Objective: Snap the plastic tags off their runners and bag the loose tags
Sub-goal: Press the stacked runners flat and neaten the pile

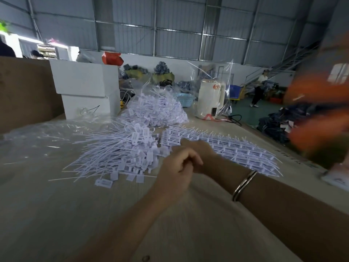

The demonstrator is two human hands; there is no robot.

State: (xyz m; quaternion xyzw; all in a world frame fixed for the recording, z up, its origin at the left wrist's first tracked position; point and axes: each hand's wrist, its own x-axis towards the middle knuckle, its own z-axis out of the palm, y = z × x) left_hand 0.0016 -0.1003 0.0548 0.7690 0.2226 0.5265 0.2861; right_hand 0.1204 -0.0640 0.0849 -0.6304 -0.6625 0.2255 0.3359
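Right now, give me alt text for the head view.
Two bare hands, left hand and right hand, meet over a table between a loose tag pile and tags still on runners; a bagged heap sits behind.

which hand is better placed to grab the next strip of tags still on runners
Probably right. The right hand already lies over the near end of the unsnapped strips, while the left hand is curled nearer the loose tags.
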